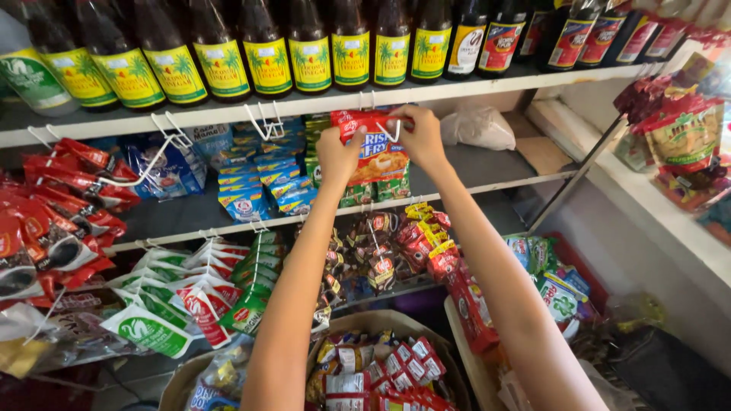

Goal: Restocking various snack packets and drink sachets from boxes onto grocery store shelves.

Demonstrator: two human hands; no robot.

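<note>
Both arms raised toward the front edge of the top shelf (228,113). Left hand (339,154) gripping the upper left corner of a red breading-mix sachet (378,152), fingers closed on its top seam. Right hand (421,137) at the sachet's upper right, thumb and fingertips pinched together on the top seam right where a white wire hook (390,129) passes through. Sachet hanging flat, face outward, from that hook at the shelf's front edge, roughly mid-shelf, just below the bottles. More orange and green sachets directly behind and below it. Along the top shelf, a row of dark vinegar bottles (266,53) with yellow labels, then soy sauce bottles (499,38) with red labels toward the right end. Empty white hooks (263,122) to the left on the same edge. Blue sachets (251,183) stacked on the middle shelf, left of the hands. Red coffee sachets (53,221) strung at the far left; green-and-white sachets (205,289) below them. Dark small packets (373,251) hanging under the middle shelf between the forearms. White plastic bag (478,125) resting on the middle shelf, right of the right hand. Cardboard box (365,365) of red packets at the bottom centre.
</note>
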